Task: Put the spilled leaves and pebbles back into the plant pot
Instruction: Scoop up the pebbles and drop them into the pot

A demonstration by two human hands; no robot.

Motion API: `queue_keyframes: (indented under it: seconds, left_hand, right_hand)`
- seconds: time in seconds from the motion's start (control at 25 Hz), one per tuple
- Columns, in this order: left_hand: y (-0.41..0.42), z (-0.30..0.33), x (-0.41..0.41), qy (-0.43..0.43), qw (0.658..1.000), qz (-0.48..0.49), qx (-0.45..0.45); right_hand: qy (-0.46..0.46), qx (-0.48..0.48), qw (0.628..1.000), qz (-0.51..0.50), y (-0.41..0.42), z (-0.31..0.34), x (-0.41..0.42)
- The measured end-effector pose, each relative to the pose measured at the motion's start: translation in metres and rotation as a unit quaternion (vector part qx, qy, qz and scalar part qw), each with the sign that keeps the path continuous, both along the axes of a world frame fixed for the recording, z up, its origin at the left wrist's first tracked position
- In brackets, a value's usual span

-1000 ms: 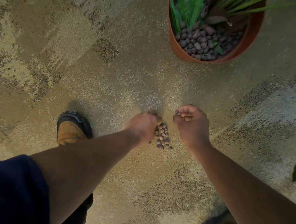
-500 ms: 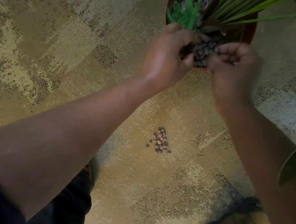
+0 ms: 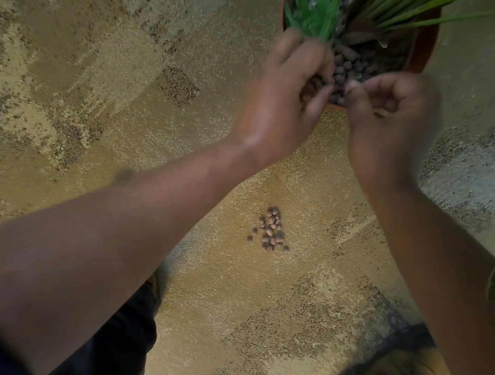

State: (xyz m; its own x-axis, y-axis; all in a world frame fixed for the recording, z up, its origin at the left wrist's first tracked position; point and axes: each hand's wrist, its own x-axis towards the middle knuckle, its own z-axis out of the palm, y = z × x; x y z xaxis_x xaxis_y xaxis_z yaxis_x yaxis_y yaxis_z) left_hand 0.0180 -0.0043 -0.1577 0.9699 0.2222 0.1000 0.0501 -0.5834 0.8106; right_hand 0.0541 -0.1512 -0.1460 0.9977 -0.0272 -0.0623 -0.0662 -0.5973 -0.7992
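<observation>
Both bare forearms stretched forward and converging at the far end. Left hand cupped and tipped inward, fingers curled loosely, thumb toward the right. Right hand just beside it, nearly touching, fingers folded into a loose half-closed curl, palm partly showing. Dark sleeve edge at the near left. Motion-blurred.

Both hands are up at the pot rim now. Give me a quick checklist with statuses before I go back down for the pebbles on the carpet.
1. Left hand over the plant pot: ok, fingers above the pebble bed.
2. Left hand emptied: not ok, pebbles show under its fingers.
3. Right hand emptied: cannot tell, curled and blurred.
4. Spilled pebbles remaining on the carpet: not ok, a small pile is left.
5. Path down to the pile: ok, nothing lies between.
6. Loose leaves on the carpet: none visible.
</observation>
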Motion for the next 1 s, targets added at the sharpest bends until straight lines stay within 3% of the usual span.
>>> queue_keyframes:
  seconds: [0.08, 0.16, 0.24, 0.32, 0.4, 0.48, 0.64, 0.76, 1.0]
  left_hand:
    - [-0.008, -0.015, -0.035, 0.043, 0.999, -0.028, -0.005]
    - [-0.013, -0.039, -0.079, 0.221, 0.971, -0.091, 0.015]
    - [-0.016, -0.062, -0.121, 0.380, 0.908, -0.167, 0.055]
    - [-0.023, -0.075, -0.150, 0.437, 0.869, -0.217, 0.082]
    - [-0.033, -0.084, -0.164, 0.453, 0.854, -0.240, 0.089]
    - [-0.043, -0.089, -0.170, 0.445, 0.857, -0.245, 0.090]
    - [-0.046, -0.091, -0.171, 0.416, 0.867, -0.251, 0.111]
    - [-0.043, -0.090, -0.169, 0.402, 0.882, -0.227, 0.089]
    - [-0.042, -0.085, -0.156, 0.361, 0.921, -0.142, 0.017]
  right_hand:
    - [-0.008, -0.037, 0.999, 0.028, -0.008, -0.008, -0.024]
    - [0.082, -0.095, 0.988, 0.094, -0.024, -0.026, -0.054]
    - [0.253, -0.164, 0.939, 0.167, -0.045, -0.046, -0.087]
    - [0.398, -0.215, 0.868, 0.206, -0.062, -0.063, -0.120]
    - [0.477, -0.202, 0.832, 0.198, -0.064, -0.070, -0.149]
    - [0.514, -0.156, 0.828, 0.161, -0.055, -0.074, -0.172]
    - [0.520, -0.095, 0.848, 0.043, -0.036, -0.079, -0.183]
    - [0.513, -0.045, 0.857, 0.018, -0.027, -0.083, -0.175]
    - [0.548, 0.086, 0.825, -0.111, -0.019, -0.088, -0.161]
